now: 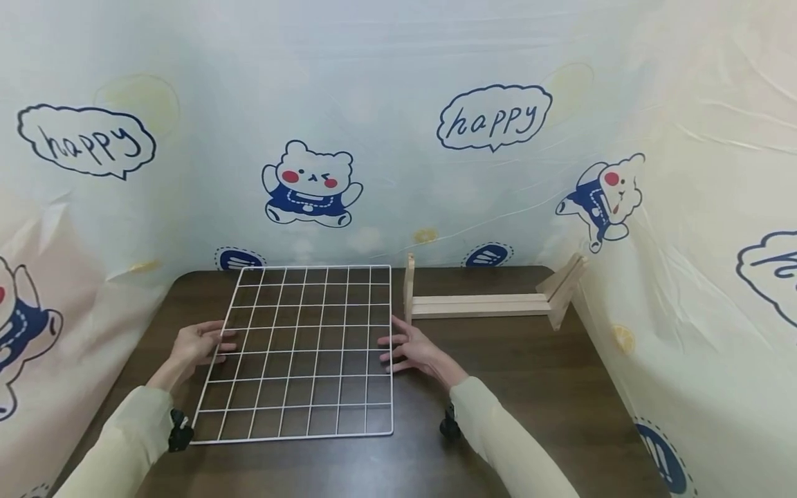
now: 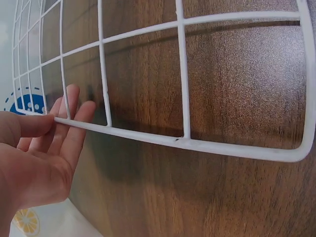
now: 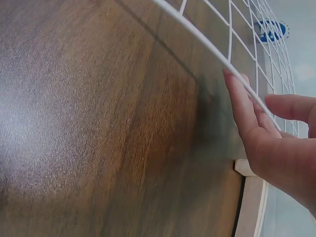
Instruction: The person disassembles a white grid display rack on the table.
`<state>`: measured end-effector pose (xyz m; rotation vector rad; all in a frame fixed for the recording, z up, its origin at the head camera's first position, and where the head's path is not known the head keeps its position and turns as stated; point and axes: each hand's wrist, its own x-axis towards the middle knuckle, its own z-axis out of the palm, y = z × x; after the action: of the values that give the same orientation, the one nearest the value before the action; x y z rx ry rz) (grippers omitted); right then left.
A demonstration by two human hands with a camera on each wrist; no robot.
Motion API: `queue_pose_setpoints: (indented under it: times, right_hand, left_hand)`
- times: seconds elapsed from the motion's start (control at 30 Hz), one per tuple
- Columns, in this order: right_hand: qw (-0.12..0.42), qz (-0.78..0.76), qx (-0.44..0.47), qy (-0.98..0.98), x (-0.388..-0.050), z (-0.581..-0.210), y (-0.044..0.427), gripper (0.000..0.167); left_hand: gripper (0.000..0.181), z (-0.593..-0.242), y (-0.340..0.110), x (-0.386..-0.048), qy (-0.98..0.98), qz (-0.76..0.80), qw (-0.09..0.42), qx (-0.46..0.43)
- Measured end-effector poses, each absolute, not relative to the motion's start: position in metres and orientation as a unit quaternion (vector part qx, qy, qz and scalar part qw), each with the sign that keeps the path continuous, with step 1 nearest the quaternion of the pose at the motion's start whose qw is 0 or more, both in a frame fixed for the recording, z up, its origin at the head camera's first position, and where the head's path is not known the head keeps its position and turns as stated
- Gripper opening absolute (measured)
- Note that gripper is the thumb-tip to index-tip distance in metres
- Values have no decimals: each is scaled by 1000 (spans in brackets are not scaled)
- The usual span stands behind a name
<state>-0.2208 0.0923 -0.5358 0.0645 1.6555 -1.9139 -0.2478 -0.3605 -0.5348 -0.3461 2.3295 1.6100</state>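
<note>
A white wire grid panel is held above the brown tabletop, its shadow falling on the wood beneath. My left hand holds the panel's left edge; in the left wrist view the thumb lies on top of the rim and the fingers are below it. On the opposite edge my right hand grips likewise, its thumb above the wire and its fingers underneath. Parts of the right fingers are hidden behind the rim in the right wrist view.
A pale wooden frame with two end pieces stands at the back right, close to the panel's right edge. The brown table is enclosed by a printed cloth at the back and sides.
</note>
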Motion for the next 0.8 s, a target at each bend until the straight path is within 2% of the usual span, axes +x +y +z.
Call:
queue_pose_setpoints:
  times: [0.17,0.37,0.67,0.8]
  right_hand:
    - [288,-722,37,628,-223,-540,92,79]
    - [282,-723,53,629,-224,-543,92,69]
    - [295,-731,52,613,-224,-551,91,71]
    - [291,-734,56,612,-225,-553,90,61]
  left_hand:
    - [50,-548,-370,-254,769,609,154,-116]
    - [48,-552,-371,-254,751,638,143,-89]
    - [44,-551,-370,-249,756,631,141,-104]
    - [44,-548,-369,-250,752,635,148,-94]
